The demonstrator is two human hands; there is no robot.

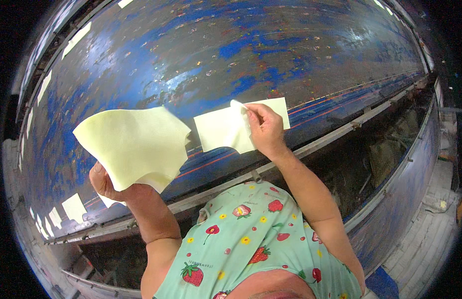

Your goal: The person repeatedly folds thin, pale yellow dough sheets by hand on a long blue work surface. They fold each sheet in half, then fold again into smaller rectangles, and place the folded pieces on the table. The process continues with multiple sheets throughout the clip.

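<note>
Pale panel [216,130]: on surface [166,82], two o'clock from left hand [103,182], long axis roughly nine-to-three; right hand [267,130] nearer, pinching its raised fold. Left hand: grasping pale sheets [134,144].

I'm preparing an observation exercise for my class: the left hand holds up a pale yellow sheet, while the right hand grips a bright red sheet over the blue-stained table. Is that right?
Not quite: the head view shows that the right hand grips a second sheet that is pale yellow, not bright red. The rest stands.
</note>
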